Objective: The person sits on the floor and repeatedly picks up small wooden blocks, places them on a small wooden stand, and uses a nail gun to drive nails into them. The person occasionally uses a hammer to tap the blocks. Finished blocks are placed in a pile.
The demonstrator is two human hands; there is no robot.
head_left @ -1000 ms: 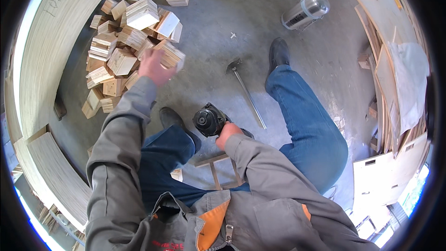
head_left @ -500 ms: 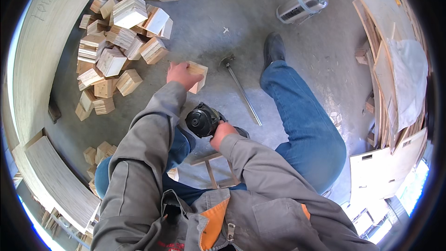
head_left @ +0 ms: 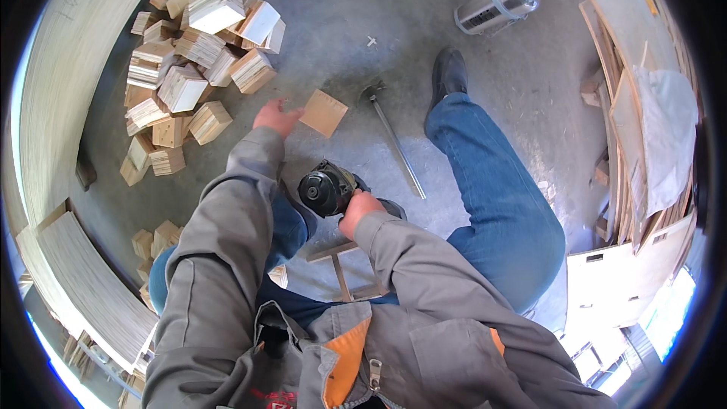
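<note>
A square plywood block point(head_left: 324, 113) lies on the floor ahead of me, its broad face up with small dark marks along one edge. Just to its left is my left hand point(head_left: 278, 117), fingers spread and holding nothing; the fingertips come close to the block's left corner, and I cannot tell if they touch. My right hand point(head_left: 360, 210) is wrapped round the grip of a black power tool point(head_left: 326, 191) with a round end, held between my knees. A hammer point(head_left: 395, 140) with a long metal handle rests on the floor right of the block.
Stacked plywood blocks point(head_left: 182, 79) form a heap at the far left, and a smaller group point(head_left: 155, 246) sits beside my left leg. A steel flask point(head_left: 496, 6) lies at the far right. Plywood sheets point(head_left: 636, 106) lean along the right side. A wooden frame point(head_left: 342, 273) is beneath me.
My left hand has let go of the block and drawn back left, its fingers opening. The block now shows its broad face. The power tool stays in my right hand, almost unmoved.
</note>
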